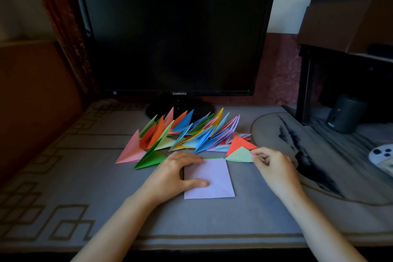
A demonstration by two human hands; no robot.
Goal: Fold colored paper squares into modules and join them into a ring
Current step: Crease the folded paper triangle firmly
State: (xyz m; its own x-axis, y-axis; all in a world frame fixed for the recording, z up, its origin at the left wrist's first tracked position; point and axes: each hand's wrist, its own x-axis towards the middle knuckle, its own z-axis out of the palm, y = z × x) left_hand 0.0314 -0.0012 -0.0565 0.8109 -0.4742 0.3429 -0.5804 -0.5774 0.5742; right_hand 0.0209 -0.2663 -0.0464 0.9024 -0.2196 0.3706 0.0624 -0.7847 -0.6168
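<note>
left hand flat on lilac sheet | right hand pinches green triangle | module pile beyond top edge

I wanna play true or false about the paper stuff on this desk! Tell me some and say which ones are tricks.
1. The left hand presses on the lilac paper. True.
2. The right hand holds scissors. False: it pinches the pale green triangle.
3. The monitor screen is dark. True.
4. The folded modules are piled nearer the person than the lilac paper. False: they lie behind it, toward the monitor.
</note>
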